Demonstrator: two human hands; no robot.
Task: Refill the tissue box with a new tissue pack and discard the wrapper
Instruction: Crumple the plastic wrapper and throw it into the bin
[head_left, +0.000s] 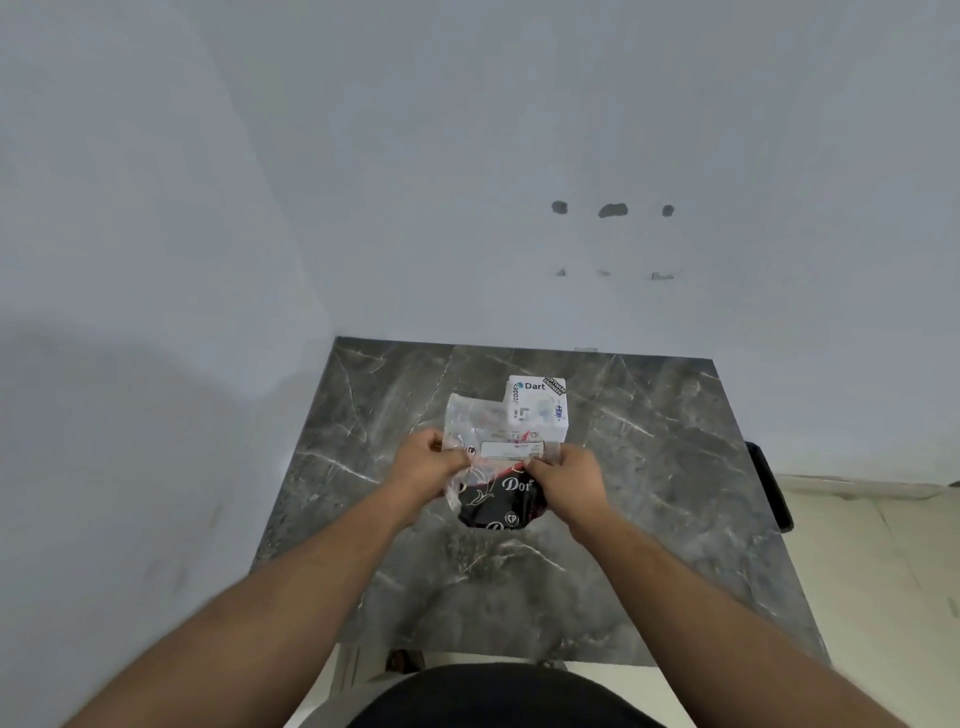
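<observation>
A tissue pack in a plastic wrapper, black and red below and clear above, is held over the grey marble table. My left hand pinches the wrapper's left side and my right hand pinches its right side, near a white label. The clear upper part of the wrapper stands crumpled above my fingers. Just behind it on the table sits a white tissue box covered in stickers, partly hidden by the wrapper.
The table stands in a corner, with pale walls at the left and back. A dark object leans by the table's right edge over a light floor. My dark-clothed lap shows at the bottom.
</observation>
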